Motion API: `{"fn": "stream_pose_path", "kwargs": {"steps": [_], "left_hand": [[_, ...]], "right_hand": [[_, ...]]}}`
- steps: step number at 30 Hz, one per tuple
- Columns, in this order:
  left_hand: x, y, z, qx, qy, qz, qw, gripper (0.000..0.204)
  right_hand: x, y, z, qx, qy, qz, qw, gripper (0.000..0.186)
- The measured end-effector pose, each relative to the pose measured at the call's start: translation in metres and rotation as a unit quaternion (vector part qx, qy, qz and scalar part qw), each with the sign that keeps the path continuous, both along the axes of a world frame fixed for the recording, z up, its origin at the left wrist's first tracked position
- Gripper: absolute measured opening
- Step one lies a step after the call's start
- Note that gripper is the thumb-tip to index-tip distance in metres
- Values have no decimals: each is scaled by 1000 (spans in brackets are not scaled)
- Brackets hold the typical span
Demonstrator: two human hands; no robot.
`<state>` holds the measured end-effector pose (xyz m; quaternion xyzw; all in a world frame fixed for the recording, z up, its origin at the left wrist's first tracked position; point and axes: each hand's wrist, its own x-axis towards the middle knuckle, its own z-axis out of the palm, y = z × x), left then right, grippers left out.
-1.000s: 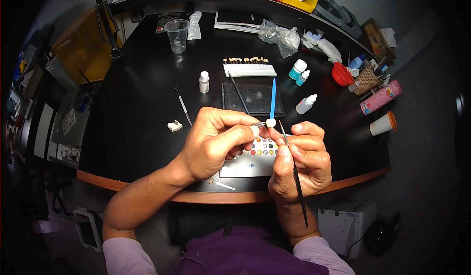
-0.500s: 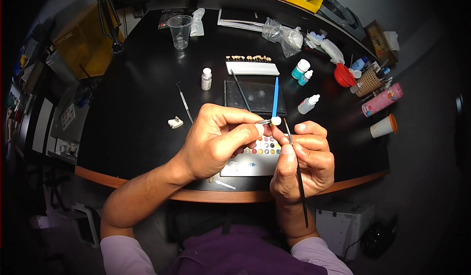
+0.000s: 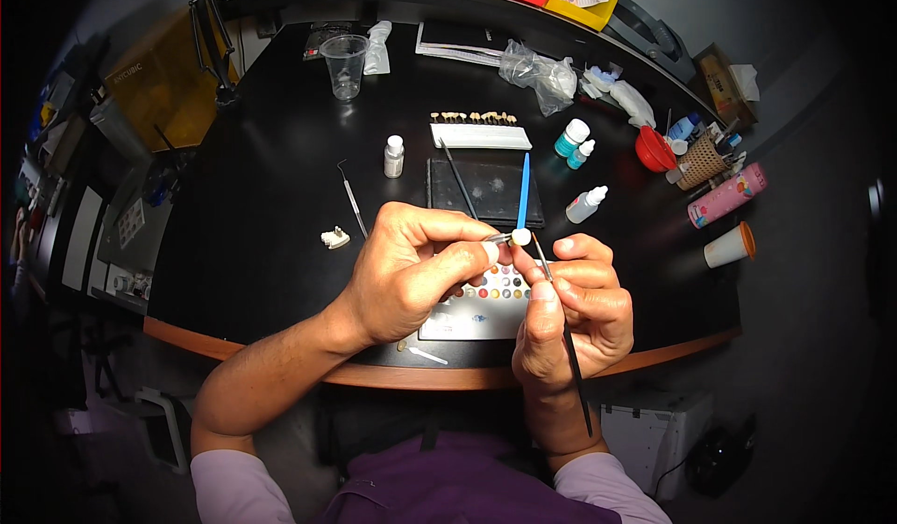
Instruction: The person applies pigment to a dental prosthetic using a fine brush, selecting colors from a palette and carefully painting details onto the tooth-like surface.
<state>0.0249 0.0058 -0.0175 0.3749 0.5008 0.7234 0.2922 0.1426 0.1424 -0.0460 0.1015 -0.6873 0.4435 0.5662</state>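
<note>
Closed fingers of my left hand (image 3: 406, 272) pinch a thin metal holder (image 3: 502, 238). On its end sits a small white dental crown (image 3: 521, 237). My right hand (image 3: 584, 318) grips a fine paintbrush (image 3: 575, 365) with a dark handle, its tip pointing up right beside the crown; whether it touches cannot be made out. Under both hands lies a white palette (image 3: 486, 323) with rows of small coloured pots, partly hidden by my fingers. Behind the hands is a black box-like slab (image 3: 491, 183), with a blue stick (image 3: 524, 188) and another dark brush (image 3: 457, 177) lying across it.
Farther back stands a tooth shade guide (image 3: 481, 137). Small bottles surround the slab: one (image 3: 394, 157) left, a dropper bottle (image 3: 586, 205) right. A dental model piece (image 3: 334, 237) and a probe (image 3: 354, 208) lie left. A paper cup (image 3: 729, 246) stands far right.
The brush tip has moved slightly left, closer to the crown. The crown has shifted a little left and down in the picture. Both hands keep their grips.
</note>
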Motion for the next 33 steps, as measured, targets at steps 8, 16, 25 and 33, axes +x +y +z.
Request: {"fn": "stream_pose_path", "kwargs": {"steps": [8, 16, 25, 33], "left_hand": [[-1, 0, -5, -16, -19, -3, 1000, 26], [0, 1, -3, -17, -30, -3, 999, 26], [0, 1, -6, -12, -9, 9, 1000, 26], [0, 0, -6, -10, -7, 2, 1000, 26]], "right_hand": [[-2, 2, 2, 8, 2, -15, 1000, 23], [-2, 3, 1, 6, 3, -14, 1000, 22], [-2, 3, 0, 2, 3, -17, 1000, 22], [0, 5, 2, 38, -3, -20, 999, 21]]}}
